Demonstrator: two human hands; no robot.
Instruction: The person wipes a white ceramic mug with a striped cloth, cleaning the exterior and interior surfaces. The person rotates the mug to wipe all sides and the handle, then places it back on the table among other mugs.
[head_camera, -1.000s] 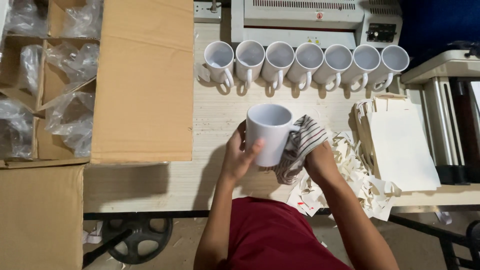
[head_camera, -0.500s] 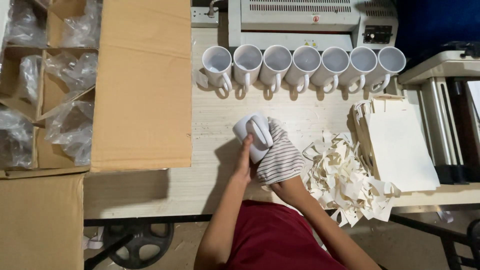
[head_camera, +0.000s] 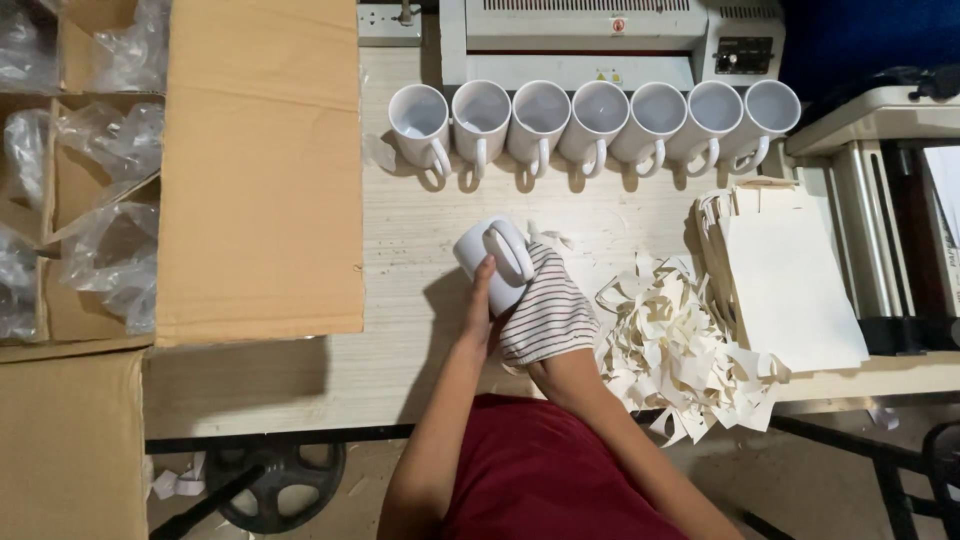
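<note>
Here, frame centre: left hand (head_camera: 482, 300) fingers grip white mug (head_camera: 490, 262) | right hand (head_camera: 548, 312) under striped cloth (head_camera: 552, 318) against mug, finger state unclear | mug row (head_camera: 595, 122) upper centre

Even, fairly bright light falls from above onto the pale worktable (head_camera: 400, 210), without harsh glare. The row of white mugs (head_camera: 595, 122) across the upper middle casts short, soft shadows toward the lower edge. A darker shadow lies on the table just left of the forearms, lower centre. The blue area in the upper right corner and the floor along the bottom are dim. Plastic bags (head_camera: 100, 150) at upper left show mild sheen. Focus is sharp centrally; straight edges bow slightly near the frame's borders.
</note>
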